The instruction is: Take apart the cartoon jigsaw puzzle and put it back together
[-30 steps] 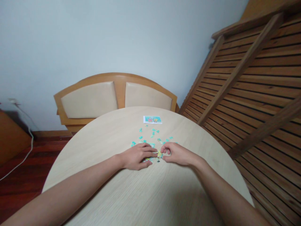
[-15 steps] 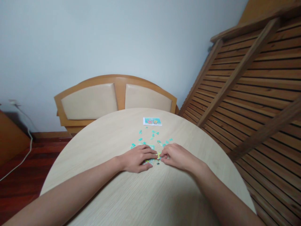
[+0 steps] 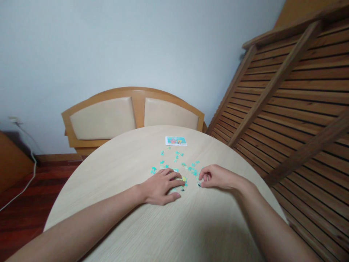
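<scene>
Teal and yellow are seen in a small jigsaw, spread near the middle of a pale, rounded wooden table. Part of the joined section is covered by the left hand, which is laid palm down with fingers spread and thumb set apart; nothing is seen clasped by it. To the right, well apart from that section, the right hand is held low over the tabletop, fingers curled, thumb and forefinger brought close together. A small dark-marked piece is seen at the thumb tip; whether it is pinched or merely touched cannot be told. Loose teal pieces are scattered beyond the left hand and between the two hands. Farther off, a picture card printed with a pink and a yellow figure is laid flat. The table is backed by a padded headboard and flanked on the right by a slatted wooden frame.
</scene>
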{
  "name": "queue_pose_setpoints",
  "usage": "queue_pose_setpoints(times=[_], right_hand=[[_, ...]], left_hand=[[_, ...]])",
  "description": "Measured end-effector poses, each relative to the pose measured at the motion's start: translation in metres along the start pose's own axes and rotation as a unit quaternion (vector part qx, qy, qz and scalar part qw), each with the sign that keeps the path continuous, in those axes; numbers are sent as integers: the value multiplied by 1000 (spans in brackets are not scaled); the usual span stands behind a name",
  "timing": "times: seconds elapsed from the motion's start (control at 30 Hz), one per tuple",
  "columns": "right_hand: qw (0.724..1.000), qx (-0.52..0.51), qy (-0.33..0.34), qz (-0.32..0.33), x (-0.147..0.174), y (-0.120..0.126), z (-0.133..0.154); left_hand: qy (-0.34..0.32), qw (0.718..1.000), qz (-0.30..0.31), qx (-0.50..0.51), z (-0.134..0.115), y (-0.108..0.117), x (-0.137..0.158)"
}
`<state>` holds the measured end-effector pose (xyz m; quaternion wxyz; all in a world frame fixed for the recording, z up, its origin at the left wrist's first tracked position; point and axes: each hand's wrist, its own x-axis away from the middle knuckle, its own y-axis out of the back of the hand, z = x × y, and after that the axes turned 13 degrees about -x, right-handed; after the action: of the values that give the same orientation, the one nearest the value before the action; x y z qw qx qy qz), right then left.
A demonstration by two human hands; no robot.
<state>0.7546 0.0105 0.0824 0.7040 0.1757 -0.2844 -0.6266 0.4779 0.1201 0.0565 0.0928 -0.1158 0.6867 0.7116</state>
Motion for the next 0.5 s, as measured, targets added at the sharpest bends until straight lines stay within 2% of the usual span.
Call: queue_pose_setpoints(times=[0.13,0.4,0.5], right_hand=[[1000,2,8,10,-3,-5,0],[1000,15,25,-12,-4,-3,2],[992,75,79,-60,-10,-8,7]], left_hand=[[-5,1000,-1,6,0,1,1],[-19,1000,5,-3,-2,1,1],[-18,1000,3,-3,-2,0,1]])
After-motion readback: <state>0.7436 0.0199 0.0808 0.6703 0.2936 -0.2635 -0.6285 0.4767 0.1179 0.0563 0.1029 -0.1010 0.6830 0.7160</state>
